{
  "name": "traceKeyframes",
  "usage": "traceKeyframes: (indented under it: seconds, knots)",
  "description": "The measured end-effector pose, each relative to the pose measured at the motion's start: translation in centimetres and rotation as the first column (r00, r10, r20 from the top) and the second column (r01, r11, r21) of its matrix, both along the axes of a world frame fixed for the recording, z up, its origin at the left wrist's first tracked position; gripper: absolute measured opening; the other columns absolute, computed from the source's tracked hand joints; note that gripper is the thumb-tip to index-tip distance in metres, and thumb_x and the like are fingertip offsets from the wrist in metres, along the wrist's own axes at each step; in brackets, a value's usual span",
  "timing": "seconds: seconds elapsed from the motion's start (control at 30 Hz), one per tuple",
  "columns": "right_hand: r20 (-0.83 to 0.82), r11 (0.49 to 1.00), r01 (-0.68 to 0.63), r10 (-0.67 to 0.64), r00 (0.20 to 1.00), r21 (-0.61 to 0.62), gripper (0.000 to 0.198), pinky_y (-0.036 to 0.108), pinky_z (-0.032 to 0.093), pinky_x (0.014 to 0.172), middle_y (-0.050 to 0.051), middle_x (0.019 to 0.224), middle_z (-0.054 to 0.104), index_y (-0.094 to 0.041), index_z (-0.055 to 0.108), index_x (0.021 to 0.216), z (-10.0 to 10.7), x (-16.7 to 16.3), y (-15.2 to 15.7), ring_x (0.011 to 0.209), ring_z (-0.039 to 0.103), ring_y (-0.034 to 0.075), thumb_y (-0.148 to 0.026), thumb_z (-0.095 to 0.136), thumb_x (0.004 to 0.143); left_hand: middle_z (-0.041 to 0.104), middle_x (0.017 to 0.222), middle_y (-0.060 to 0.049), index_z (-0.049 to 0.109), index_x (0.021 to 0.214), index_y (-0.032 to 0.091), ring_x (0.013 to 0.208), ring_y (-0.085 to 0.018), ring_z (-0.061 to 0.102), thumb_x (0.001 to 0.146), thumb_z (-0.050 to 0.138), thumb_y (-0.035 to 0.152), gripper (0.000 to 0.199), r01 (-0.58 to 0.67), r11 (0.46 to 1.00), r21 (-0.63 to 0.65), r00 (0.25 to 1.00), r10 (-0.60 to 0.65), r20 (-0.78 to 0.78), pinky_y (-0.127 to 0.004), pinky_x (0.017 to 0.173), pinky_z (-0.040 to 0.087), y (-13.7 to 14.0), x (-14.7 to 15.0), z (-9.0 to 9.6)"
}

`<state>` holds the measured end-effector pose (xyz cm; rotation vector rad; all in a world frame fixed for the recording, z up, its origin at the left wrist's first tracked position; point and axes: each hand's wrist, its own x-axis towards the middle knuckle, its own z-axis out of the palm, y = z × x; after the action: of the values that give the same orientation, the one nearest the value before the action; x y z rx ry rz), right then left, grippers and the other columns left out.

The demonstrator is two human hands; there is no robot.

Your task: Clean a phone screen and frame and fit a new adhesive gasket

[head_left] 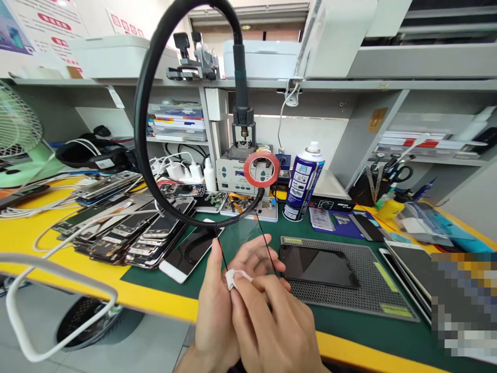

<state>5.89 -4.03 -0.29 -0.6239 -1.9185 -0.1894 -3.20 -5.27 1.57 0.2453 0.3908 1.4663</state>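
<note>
And the left hand (pixel 215 308) cradles a clear, black-edged glass panel (pixel 241 239), thumb along one long edge and fingers curled behind it, up off the green mat (pixel 163 284), while the right hand (pixel 277 324) comes across with its fingers pinched narrow on a folded white tissue (pixel 233 278), right at the panel's near end! Just to the right, a dark phone screen (pixel 320 265) lies flat on a perforated grey pad (pixel 367 269); over to the left, a white-framed phone (pixel 190 251) sits angled on that mat, and a blue-and-white spray can (pixel 304 181) stands upright behind it all on the yellow-edged surface (pixel 345 344).
</note>
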Motion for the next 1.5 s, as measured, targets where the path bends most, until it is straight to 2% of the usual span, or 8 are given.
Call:
traceKeyframes:
  seconds: [0.2,0.4,0.7,0.87,1.03,1.13,1.3,1.5]
  knots:
    - [-0.036,0.999,0.032,-0.031,0.999,0.022,0.01,0.029,0.055,0.056,0.008,0.066,0.068,-0.008,0.068,0.093,0.3,-0.3,0.0,0.061,0.07,0.02,-0.009,0.058,0.094,0.07,0.1,-0.01,0.071,0.122,0.015,0.094,-0.025,0.065,0.09,0.049,0.072,0.068,-0.044,0.997,-0.067,0.997,0.039,-0.069,-0.038,0.09,0.051,-0.7,0.4,-0.3]
    - [-0.041,0.997,0.069,-0.068,0.997,0.027,0.007,0.03,0.052,0.057,0.008,0.072,0.068,-0.01,0.064,0.095,0.8,0.2,0.6,0.067,0.068,0.02,-0.006,0.058,0.093,0.073,0.109,-0.01,0.074,0.12,0.016,0.114,-0.029,0.063,0.093,0.041,0.073,0.071,-0.061,0.997,-0.055,0.989,0.053,-0.141,-0.035,0.106,0.042,-1.5,0.7,-0.4]
    - [-0.032,0.994,0.111,-0.111,0.993,-0.007,0.007,0.028,0.05,0.061,0.007,0.074,0.067,-0.012,0.063,0.096,0.6,2.1,1.3,0.068,0.066,0.018,-0.007,0.059,0.094,0.074,0.117,-0.01,0.068,0.13,0.02,0.116,-0.03,0.065,0.093,0.038,0.074,0.072,-0.026,0.998,-0.052,0.99,0.019,-0.138,-0.038,0.1,0.049,-1.6,1.2,-0.8]
    - [0.008,0.985,0.17,-0.17,0.985,-0.015,0.006,0.027,0.049,0.061,0.008,0.081,0.067,-0.012,0.063,0.097,1.4,4.0,2.7,0.072,0.066,0.017,-0.01,0.057,0.096,0.072,0.112,-0.014,0.071,0.123,0.014,0.102,-0.027,0.066,0.099,0.027,0.069,0.075,-0.024,0.994,0.104,0.991,0.038,-0.13,-0.038,0.092,0.051,-1.0,1.6,-0.5]
    - [-0.003,0.964,0.248,-0.249,0.968,0.1,0.009,0.025,0.047,0.061,0.005,0.078,0.066,-0.011,0.064,0.099,2.7,6.1,3.8,0.07,0.065,0.014,-0.009,0.067,0.091,0.069,0.099,-0.013,0.072,0.119,0.009,0.083,-0.024,0.064,0.098,0.024,0.07,0.08,-0.058,0.994,0.094,0.989,0.07,-0.133,-0.037,0.077,0.054,-0.8,1.6,-0.2]
    - [0.053,0.985,0.156,-0.16,0.986,0.072,0.008,0.025,0.049,0.063,0.006,0.079,0.067,-0.011,0.065,0.098,2.9,6.0,3.0,0.072,0.066,0.015,-0.007,0.067,0.09,0.07,0.103,-0.013,0.072,0.118,0.01,0.088,-0.024,0.064,0.099,0.023,0.069,0.08,-0.052,0.993,0.103,0.988,0.066,-0.139,-0.035,0.082,0.053,-0.9,1.8,-0.1]
    - [0.014,0.967,-0.147,0.153,0.988,-0.21,0.012,0.025,0.05,0.059,0.003,0.074,0.063,-0.015,0.066,0.094,2.3,4.6,0.9,0.066,0.062,0.014,-0.005,0.059,0.092,0.073,0.105,-0.011,0.074,0.118,0.014,0.097,-0.023,0.068,0.1,0.026,0.068,0.075,-0.035,0.999,-0.024,0.991,0.031,-0.132,-0.03,0.089,0.052,-1.2,1.9,-0.2]
    - [-0.003,0.947,-0.141,0.146,0.989,-0.29,0.008,0.025,0.049,0.054,0.002,0.074,0.063,-0.016,0.067,0.095,1.8,4.3,1.0,0.063,0.061,0.014,-0.012,0.06,0.094,0.075,0.097,-0.01,0.074,0.121,0.015,0.094,-0.022,0.069,0.099,0.029,0.069,0.073,-0.02,0.999,-0.05,0.992,0.014,-0.128,-0.03,0.092,0.052,-1.2,1.8,-0.5]
